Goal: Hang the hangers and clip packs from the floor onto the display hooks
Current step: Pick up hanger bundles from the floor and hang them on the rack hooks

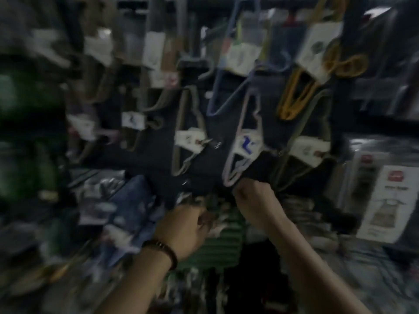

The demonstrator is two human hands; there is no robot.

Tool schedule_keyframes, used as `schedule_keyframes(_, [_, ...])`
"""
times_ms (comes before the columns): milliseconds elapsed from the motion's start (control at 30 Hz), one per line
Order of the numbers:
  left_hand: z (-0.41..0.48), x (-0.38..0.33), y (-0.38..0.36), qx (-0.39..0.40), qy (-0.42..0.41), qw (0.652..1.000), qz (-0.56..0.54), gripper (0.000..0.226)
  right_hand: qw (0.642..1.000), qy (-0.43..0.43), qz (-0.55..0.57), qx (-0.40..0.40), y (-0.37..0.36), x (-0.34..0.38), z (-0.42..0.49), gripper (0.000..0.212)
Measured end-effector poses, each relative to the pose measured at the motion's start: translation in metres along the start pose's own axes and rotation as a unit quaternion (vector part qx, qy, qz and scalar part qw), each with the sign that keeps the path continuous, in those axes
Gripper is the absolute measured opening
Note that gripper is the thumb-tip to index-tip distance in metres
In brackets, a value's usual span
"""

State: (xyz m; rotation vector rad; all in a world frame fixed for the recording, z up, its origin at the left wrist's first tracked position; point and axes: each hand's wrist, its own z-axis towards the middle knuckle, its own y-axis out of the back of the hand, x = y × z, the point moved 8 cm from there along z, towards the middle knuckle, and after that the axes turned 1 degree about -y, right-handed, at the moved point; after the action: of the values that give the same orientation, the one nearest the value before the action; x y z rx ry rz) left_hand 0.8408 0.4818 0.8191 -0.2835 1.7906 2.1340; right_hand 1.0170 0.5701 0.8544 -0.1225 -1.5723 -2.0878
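The frame is blurred by motion. Bundles of hangers hang on a dark display panel [158, 141]: a pale lilac bundle [243, 141] with a white label, a grey-green one [188, 132], a blue one [229, 87] and a yellow one [297, 96]. My right hand [252, 196] is curled at the bottom tip of the lilac bundle and seems to grip it. My left hand [188, 225], with a dark bead bracelet on the wrist, is curled lower down over green striped goods [224, 241]; what it holds is too blurred to tell.
More labelled hanger packs [133, 120] hang to the left. White-carded packets [383, 200] stand at the right. Blue patterned packets [131, 207] and a pile of mixed goods lie below the panel. Green shapes [20, 132] fill the far left.
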Motion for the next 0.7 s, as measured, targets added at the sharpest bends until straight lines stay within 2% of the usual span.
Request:
schedule_keyframes(100, [-0.105,0.096,-0.005,0.031,0.081,0.996,0.018,0.015,0.994,0.064,0.024,0.085,-0.09,0.094,-0.059,0.022])
schedule_keyframes(167, [-0.179,0.153,-0.013,0.048,0.138,0.989,0.011,0.021,0.983,0.103,0.038,0.148,-0.151,0.152,-0.102,0.022])
schedule_keyframes(333, [-0.371,0.286,-0.055,0.054,0.306,0.948,-0.067,0.033,0.931,0.197,0.083,0.295,-0.283,0.283,-0.221,0.025])
schedule_keyframes(433, [-0.482,0.327,-0.084,0.08,0.388,0.905,-0.153,0.027,0.879,0.236,0.087,0.405,-0.355,0.331,-0.299,0.033])
schedule_keyframes(533, [-0.566,0.351,-0.101,0.094,0.461,0.863,-0.181,0.009,0.831,0.253,0.073,0.489,-0.408,0.355,-0.356,0.024])
schedule_keyframes(700, [-0.618,0.402,-0.105,0.075,0.562,0.806,-0.17,0.015,0.776,0.277,0.036,0.565,-0.486,0.403,-0.374,0.023])
